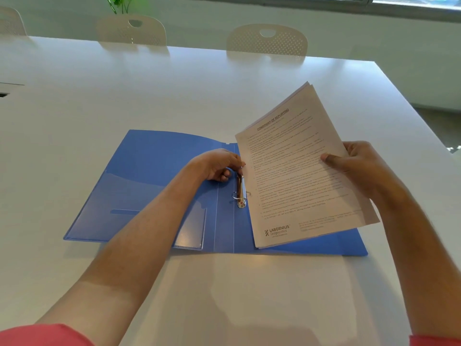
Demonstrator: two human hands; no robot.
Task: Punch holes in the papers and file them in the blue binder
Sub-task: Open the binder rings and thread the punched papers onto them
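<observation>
The blue binder (154, 176) lies open flat on the white table (174, 91). Its metal ring mechanism (241, 193) runs along the spine, and the lower ring shows beside the papers' left edge. A stack of printed papers (296, 176) is tilted over the binder's right half. My right hand (359, 163) grips the stack's right edge, thumb on top. My left hand (219, 163) rests at the upper end of the ring mechanism, fingertips pinching the papers' left edge. Whether the holes sit on the rings is hidden.
Three pale perforated chairs (267, 41) stand along the table's far side, with a green plant (119, 3) behind them. The table's right edge (424, 121) runs close to my right hand. A dark slot (5, 93) sits at the far left.
</observation>
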